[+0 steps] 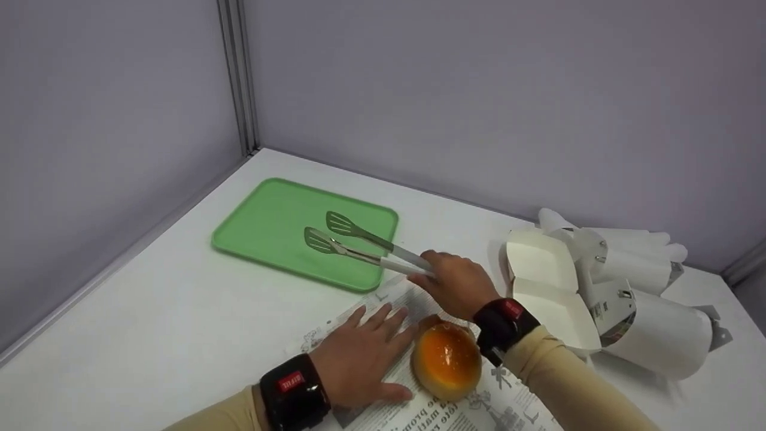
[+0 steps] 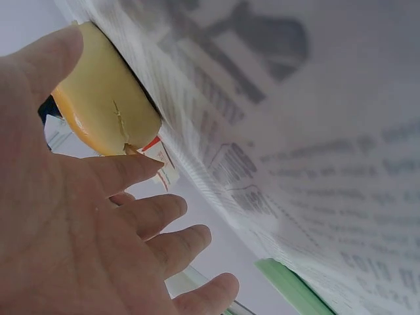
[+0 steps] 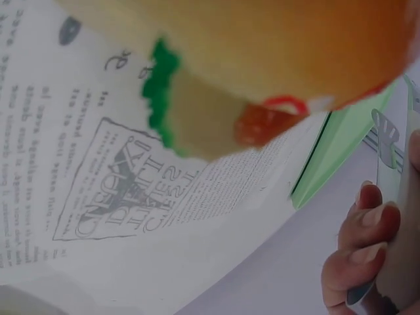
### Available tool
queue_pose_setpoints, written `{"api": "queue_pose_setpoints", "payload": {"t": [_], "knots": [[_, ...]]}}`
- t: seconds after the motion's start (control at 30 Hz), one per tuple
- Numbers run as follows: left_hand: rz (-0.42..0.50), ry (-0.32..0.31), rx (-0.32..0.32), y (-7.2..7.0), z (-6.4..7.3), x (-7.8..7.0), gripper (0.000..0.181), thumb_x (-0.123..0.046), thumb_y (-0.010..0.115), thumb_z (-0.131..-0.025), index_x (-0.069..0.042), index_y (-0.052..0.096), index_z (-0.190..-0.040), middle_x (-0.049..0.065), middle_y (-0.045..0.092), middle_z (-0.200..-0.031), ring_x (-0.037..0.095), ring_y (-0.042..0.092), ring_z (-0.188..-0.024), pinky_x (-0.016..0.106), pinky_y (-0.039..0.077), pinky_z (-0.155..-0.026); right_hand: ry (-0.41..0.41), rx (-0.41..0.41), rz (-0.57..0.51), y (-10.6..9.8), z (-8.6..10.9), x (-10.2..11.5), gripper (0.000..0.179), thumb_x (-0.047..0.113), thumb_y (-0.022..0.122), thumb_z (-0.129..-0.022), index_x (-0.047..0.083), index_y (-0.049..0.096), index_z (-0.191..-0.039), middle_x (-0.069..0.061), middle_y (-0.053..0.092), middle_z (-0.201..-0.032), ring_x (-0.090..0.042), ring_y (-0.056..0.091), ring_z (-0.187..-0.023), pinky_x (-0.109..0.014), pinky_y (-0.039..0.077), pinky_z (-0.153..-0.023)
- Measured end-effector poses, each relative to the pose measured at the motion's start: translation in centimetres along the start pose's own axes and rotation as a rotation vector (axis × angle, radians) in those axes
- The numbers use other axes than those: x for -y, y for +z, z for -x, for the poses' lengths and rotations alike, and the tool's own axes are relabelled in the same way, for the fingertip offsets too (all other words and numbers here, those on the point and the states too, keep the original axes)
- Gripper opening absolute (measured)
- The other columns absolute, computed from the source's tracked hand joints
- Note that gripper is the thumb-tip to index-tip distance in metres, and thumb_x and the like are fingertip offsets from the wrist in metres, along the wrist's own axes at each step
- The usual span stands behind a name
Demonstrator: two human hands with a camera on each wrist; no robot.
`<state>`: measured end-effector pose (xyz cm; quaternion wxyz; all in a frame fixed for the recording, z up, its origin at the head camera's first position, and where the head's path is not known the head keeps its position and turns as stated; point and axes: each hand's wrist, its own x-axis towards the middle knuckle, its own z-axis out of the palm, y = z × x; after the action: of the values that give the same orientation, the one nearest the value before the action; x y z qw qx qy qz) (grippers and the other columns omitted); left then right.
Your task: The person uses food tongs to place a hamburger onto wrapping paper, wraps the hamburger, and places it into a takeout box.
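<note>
A bun (image 1: 447, 362) with a glossy orange-brown top and pale sides sits on printed wrapping paper (image 1: 383, 413). In the right wrist view, a green frilly edge and a reddish piece show on the bun (image 3: 210, 125). My left hand (image 1: 362, 359) lies beside the bun, over the paper, with its fingers spread; the left wrist view shows that hand (image 2: 98, 216) with thumb and index finger near the bun's side (image 2: 108, 92). My right hand (image 1: 458, 284) grips the handles of slotted tongs (image 1: 365, 239) beyond the bun. The tongs' heads stand apart above a green tray.
The green tray (image 1: 257, 230) lies flat at the back left of the white table (image 1: 149, 335). An open white paper box (image 1: 553, 299) stands at the right, next to white rolled-sheet holders (image 1: 664, 335). Walls (image 1: 479, 108) close off the back and left.
</note>
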<state>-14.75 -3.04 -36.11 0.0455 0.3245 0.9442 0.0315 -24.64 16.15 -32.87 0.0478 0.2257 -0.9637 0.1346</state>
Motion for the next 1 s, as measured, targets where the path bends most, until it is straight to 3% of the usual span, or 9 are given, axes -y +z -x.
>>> {"api": "queue_pose_setpoints", "payload": {"t": [0.7,1.0], "knots": [[-0.038,0.016,0.011,0.5,0.0,-0.4,0.093,-0.077,0.048,-0.090,-0.027,0.021,-0.163,0.005,0.025,-0.169,0.027,0.027,-0.156,0.054,0.029,-0.123,-0.062,-0.002,0.015,-0.5,-1.6,0.6,0.029,0.035,0.065,-0.099,0.009,0.067,-0.110,-0.006,0.068,-0.086,-0.023,0.061,-0.074,-0.045,0.055,-0.074],[-0.020,0.019,0.017,0.4,0.0,-0.6,0.093,-0.077,0.049,-0.090,-0.028,0.019,-0.163,0.005,0.026,-0.168,0.027,0.027,-0.155,0.054,0.029,-0.123,-0.089,0.034,-0.003,-0.2,-2.6,1.0,0.029,0.035,0.064,-0.100,0.008,0.065,-0.110,-0.007,0.069,-0.088,-0.024,0.062,-0.076,-0.045,0.055,-0.075]]}}
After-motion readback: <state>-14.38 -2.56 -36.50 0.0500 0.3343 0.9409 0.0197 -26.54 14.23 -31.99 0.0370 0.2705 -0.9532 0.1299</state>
